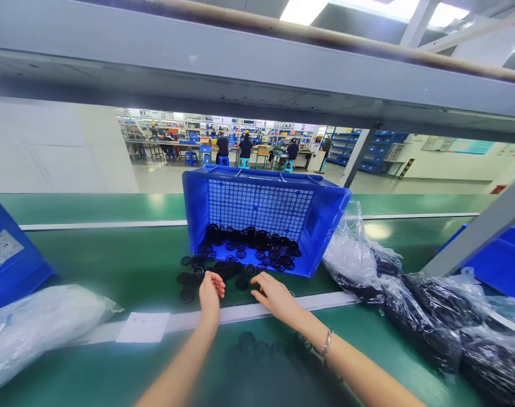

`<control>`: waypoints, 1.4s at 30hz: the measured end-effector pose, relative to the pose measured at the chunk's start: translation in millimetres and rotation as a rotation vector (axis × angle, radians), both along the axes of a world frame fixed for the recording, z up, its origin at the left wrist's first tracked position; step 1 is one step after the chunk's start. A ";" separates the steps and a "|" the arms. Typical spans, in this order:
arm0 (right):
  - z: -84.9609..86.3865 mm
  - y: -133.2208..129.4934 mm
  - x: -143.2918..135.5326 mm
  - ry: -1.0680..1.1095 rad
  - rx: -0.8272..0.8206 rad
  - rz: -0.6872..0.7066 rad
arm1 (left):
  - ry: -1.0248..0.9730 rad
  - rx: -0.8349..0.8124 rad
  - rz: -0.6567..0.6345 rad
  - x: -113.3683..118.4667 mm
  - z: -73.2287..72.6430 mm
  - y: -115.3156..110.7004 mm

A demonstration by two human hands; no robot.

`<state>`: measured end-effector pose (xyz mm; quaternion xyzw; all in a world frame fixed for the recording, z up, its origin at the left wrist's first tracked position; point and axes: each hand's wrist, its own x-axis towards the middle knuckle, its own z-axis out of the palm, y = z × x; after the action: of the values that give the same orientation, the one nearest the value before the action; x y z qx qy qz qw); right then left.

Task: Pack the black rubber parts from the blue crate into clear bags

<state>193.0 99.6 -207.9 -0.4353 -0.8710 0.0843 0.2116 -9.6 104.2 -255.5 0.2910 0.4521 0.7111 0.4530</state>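
A blue plastic crate (257,176) lies tipped on its side with its mouth toward me. Several black round, wheel-like plastic parts (278,249) are heaped inside, and more of them (198,271) spill onto the green surface in front. My left hand (212,289) is at the left of this spill, fingers loosely curled, palm turned right, with nothing visible in it. Across from it, my right hand (274,291) hovers by the crate's front edge, thumb apart from the fingers, holding nothing visible. Blurred dark round parts (261,347) show between my forearms.
Clear bags of black parts (410,305) lie on the right. A filled whitish plastic bag (40,328) and a paper slip (143,328) are at left. Blue crates (7,249) stand at both sides. A grey shelf beam (257,62) crosses overhead; people sit working far behind.
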 end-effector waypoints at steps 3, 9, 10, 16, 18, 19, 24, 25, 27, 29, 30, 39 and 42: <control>-4.5 11.2 -25.2 -0.010 0.004 0.021 | 0.007 0.009 -0.005 -0.7 -2.0 1.1; -0.5 25.7 -33.4 0.028 -0.084 -0.023 | 0.001 -0.009 -0.008 -1.7 -3.3 2.0; 3.5 23.5 -26.2 0.048 -0.108 -0.031 | 0.000 -0.012 -0.008 -1.6 -2.8 1.9; 24.2 -12.0 45.3 0.074 -0.406 0.069 | 0.002 -0.019 -0.008 -0.9 0.8 0.0; 23.3 -24.3 68.4 0.059 -0.483 0.094 | 0.006 -0.024 -0.007 -0.8 1.1 0.0; 21.9 -29.0 78.3 0.058 -0.509 0.090 | 0.008 -0.027 -0.007 -0.8 1.2 0.1; 21.3 -39.6 107.7 0.089 -0.564 0.068 | 0.016 -0.033 -0.008 -1.2 0.4 0.4; 23.3 -40.5 109.9 0.089 -0.555 0.082 | 0.017 -0.033 -0.009 -1.3 0.3 0.2; 28.2 -42.7 111.8 0.078 -0.532 0.110 | 0.017 -0.034 -0.012 -1.5 0.1 -0.2; 33.0 -46.1 112.3 0.056 -0.522 0.142 | 0.018 -0.034 -0.016 -1.7 0.0 -0.4; 35.0 -48.0 112.6 0.041 -0.528 0.161 | 0.018 -0.034 -0.018 -1.7 0.0 -0.5; 40.6 -29.9 93.2 -0.063 -0.472 0.201 | 0.023 -0.041 -0.019 -0.9 -1.2 1.3; 32.3 -10.1 55.6 -0.009 -0.233 0.102 | 0.027 -0.047 -0.018 -1.3 -2.1 2.1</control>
<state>248.5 89.5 -175.7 -0.4124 -0.8773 0.1938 0.1509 -11.0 106.3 -257.6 0.2940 0.4720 0.6922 0.4601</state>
